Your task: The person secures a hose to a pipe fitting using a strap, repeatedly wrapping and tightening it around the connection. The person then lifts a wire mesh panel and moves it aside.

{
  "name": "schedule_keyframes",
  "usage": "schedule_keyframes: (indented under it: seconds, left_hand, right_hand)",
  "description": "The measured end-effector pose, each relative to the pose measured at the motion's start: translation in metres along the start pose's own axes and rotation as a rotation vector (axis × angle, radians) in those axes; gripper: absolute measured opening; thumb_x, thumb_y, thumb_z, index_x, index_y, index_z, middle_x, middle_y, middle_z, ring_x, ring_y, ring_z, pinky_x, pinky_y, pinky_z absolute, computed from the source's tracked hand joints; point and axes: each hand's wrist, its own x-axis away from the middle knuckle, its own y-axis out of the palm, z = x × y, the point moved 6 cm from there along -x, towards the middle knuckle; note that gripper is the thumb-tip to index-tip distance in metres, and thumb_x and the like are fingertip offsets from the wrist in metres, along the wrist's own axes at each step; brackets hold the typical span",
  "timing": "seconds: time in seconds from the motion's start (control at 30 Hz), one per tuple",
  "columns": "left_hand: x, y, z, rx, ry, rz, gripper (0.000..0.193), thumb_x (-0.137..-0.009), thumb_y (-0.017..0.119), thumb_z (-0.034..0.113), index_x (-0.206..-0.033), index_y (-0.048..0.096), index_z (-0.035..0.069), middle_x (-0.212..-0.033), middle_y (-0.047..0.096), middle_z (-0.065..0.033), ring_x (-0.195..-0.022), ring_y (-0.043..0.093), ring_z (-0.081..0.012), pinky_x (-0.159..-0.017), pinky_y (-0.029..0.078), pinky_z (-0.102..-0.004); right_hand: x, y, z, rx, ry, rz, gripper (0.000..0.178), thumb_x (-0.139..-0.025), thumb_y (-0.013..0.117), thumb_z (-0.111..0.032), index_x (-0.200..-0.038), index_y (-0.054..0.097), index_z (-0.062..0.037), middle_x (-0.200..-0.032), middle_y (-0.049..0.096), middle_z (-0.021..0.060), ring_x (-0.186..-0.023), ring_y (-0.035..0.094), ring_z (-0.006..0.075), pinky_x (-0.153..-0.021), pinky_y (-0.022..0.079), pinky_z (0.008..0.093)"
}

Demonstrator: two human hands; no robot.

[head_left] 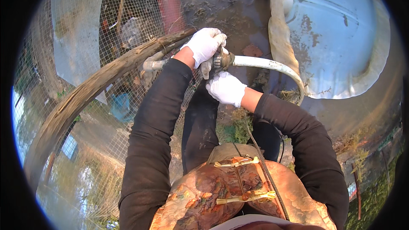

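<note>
Both my hands wear white gloves and work at a pipe joint over a wooden pole. My left hand (206, 44) lies over the top of the joint, its fingers bent and closed at a brown cord wrapping (227, 59) wound round it. Beside the wrapping are a dark ribbed collar (217, 62) and a grey fitting (206, 69). A white hose (264, 63) leaves the joint and curves right. Just below the joint, my right hand (227, 89) is closed; what its fingers grip is hidden. From beneath it a dark braided cord (255, 142) runs down across my shiny orange-brown vest (191, 196).
The weathered wooden pole (89, 79) curves along wire mesh fencing (140, 0) on the left. A pale sheet (79, 30) and a red object (170, 8) stand by it. At right sits a large blue tank (336, 38) on wet, muddy ground (238, 12).
</note>
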Motion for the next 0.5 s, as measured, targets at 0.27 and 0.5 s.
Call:
schedule_keyframes:
  seconds: [0.27,0.5]
  left_hand:
    - [-0.003,-0.004,0.004,-0.209,-0.022,-0.036,0.023,-0.101,0.058,0.024,-0.089,0.066,0.005,-0.083,0.067,-0.0031,-0.073,0.059,-0.0129,-0.072,0.050,-0.0307]
    - [-0.007,0.003,0.020,-0.635,-0.037,-0.179,0.030,-0.102,0.050,0.025,-0.103,0.068,0.001,-0.091,0.071,-0.0091,-0.087,0.071,-0.0227,-0.077,0.055,-0.0372]
  right_hand:
    - [-0.027,0.036,0.096,-0.493,0.279,0.024,0.025,-0.100,0.046,-0.012,-0.119,0.061,-0.0049,-0.110,0.067,0.0101,-0.101,0.066,0.0226,-0.089,0.053,0.0369]
    - [-0.037,0.069,0.147,-1.736,0.441,0.231,0.028,-0.103,0.041,-0.007,-0.126,0.056,-0.0025,-0.119,0.064,0.0107,-0.109,0.064,0.0221,-0.097,0.053,0.0388]
